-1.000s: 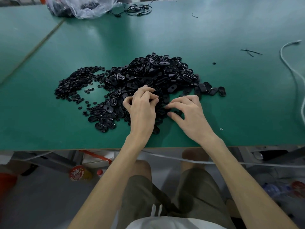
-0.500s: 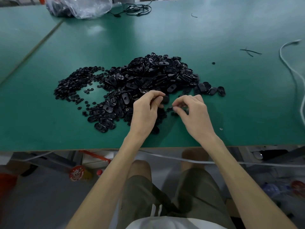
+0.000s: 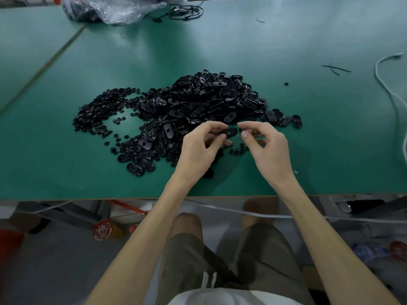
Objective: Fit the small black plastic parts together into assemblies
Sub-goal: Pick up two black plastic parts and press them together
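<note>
A big heap of black oval plastic parts (image 3: 204,102) lies mid-table, with a spread of small round black parts (image 3: 99,108) to its left. My left hand (image 3: 202,146) is raised just above the table and pinches one black oval part (image 3: 230,132) between thumb and fingers. My right hand (image 3: 266,146) is close beside it, thumb and forefinger pinching a small black piece (image 3: 241,129) right at the oval's end. The two held parts almost touch.
The green table (image 3: 242,51) has its front edge just below my wrists. A clear plastic bag (image 3: 105,9) and a black cable (image 3: 185,12) lie at the back. A white cable (image 3: 387,89) runs along the right. A few oval parts (image 3: 284,119) lie right of the heap.
Both hands have lifted off the heap. The left hand now holds an oval part up, and the right hand has brought a small piece to its end.
</note>
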The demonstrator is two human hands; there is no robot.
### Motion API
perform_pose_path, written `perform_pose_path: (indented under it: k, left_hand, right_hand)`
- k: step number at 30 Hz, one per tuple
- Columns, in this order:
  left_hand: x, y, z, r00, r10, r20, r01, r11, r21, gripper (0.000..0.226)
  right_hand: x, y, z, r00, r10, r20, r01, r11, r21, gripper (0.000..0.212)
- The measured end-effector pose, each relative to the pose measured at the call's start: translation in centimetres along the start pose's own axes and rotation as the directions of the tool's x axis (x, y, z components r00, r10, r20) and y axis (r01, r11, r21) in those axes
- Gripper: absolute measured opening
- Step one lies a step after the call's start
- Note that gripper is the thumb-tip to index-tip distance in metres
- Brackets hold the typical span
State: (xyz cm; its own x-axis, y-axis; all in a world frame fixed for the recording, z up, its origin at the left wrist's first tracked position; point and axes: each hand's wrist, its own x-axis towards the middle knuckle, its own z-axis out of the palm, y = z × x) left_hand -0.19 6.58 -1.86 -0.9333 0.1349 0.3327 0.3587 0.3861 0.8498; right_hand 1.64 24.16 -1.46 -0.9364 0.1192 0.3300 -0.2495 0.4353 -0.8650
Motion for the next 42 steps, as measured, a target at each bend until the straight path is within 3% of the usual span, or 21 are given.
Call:
perform_pose_path:
  k: [23,42]
  left_hand:
    - [0.2,-0.5,-0.4,0.999,-0.052,-0.014,0.049,0.986,-0.161,0.019]
    - [-0.1,-0.8,-0.5,0.996,-0.032,0.08,0.047,0.98,-0.195,0.019]
  right_hand:
    - [-0.1,-0.2,0.1,0.999,0.023,0.025,-0.025,0.994,0.104,0.015]
    - [-0.4,0.1,0.7,1.0,-0.014,-0.016,0.014,1.0,0.017,0.023]
